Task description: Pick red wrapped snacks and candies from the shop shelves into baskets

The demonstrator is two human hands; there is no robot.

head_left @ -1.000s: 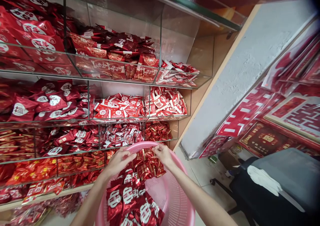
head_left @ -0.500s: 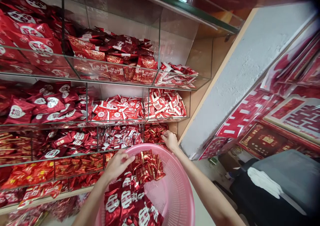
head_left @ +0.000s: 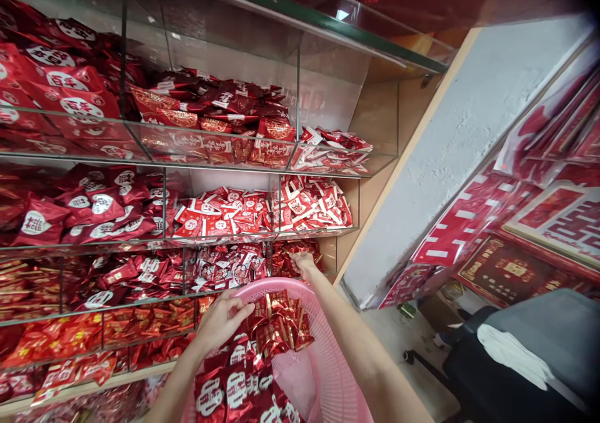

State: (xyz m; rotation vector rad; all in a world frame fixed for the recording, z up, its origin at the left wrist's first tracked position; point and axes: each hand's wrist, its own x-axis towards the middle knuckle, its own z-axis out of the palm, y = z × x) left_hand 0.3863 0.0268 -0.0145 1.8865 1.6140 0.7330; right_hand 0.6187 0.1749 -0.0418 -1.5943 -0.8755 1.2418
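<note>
Glossy foil-like packets [head_left: 237, 388], perforated pink plastic basket [head_left: 323, 348], smooth glass shelves [head_left: 225, 164], rough-patched painted wall [head_left: 450, 142]

"百年" on upper-left red packets [head_left: 70, 92]; "囍" on right-hand board [head_left: 565, 220].

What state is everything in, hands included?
Basket: partly filled with packets
Shelf: stocked with more packets
Left hand: by basket rim, fingers curled, grip unclear
Right hand: fingertips at shelf packets, grip unclear
Chair: draped with white cloth
</note>
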